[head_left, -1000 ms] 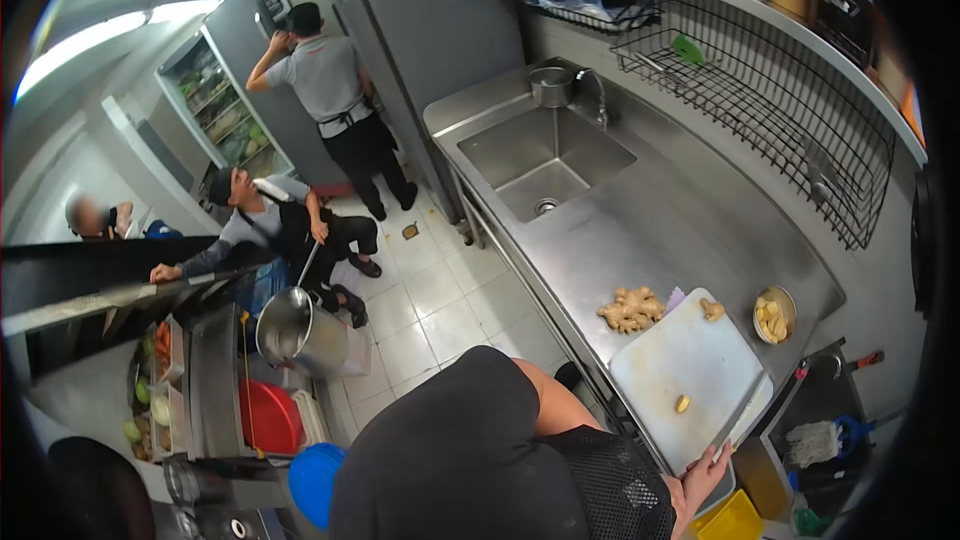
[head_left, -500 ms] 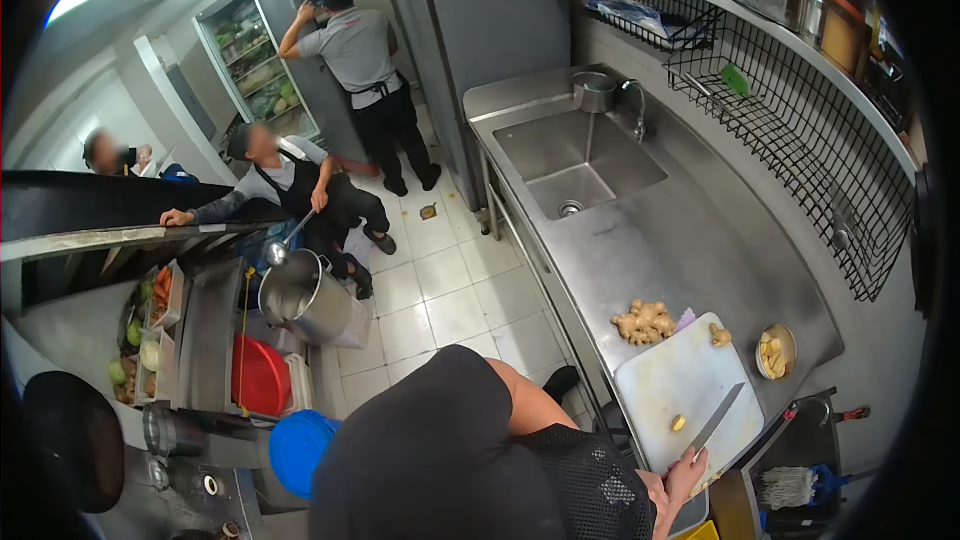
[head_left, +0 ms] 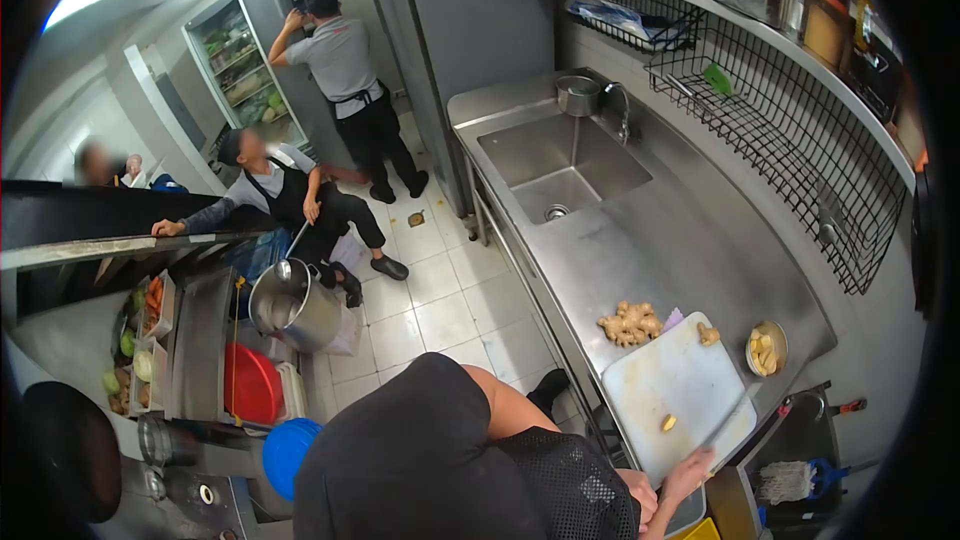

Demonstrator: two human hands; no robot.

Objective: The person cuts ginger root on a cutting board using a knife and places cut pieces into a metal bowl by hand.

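Note:
My right hand (head_left: 688, 477) is closed round a knife at the lower edge of the white cutting board (head_left: 650, 390). The knife blade (head_left: 733, 422) is smeared by motion along the board's right side. Close beside the right wrist is my left hand (head_left: 637, 488), partly seen, its fingers not clear. A small peeled piece of ginger (head_left: 668, 422) lies on the board, and an unpeeled piece (head_left: 708, 335) sits at its top corner. Left of that corner is a large ginger root (head_left: 630, 323) on the steel counter. A bowl (head_left: 768, 334) of peeled ginger pieces stands to the right.
A sink (head_left: 560, 175) is set into the counter (head_left: 650, 250). Wire baskets (head_left: 780, 130) hang above. On the left, a seated person (head_left: 285, 190) holds a ladle in a large pot (head_left: 300, 315). Another person (head_left: 345, 70) stands by the fridge. A blue lid (head_left: 290, 455) is nearby.
The knife has swung toward the board's right edge, and my left hand shows more beside the right. The seated person's ladle has dropped into the pot. The view has shifted slightly.

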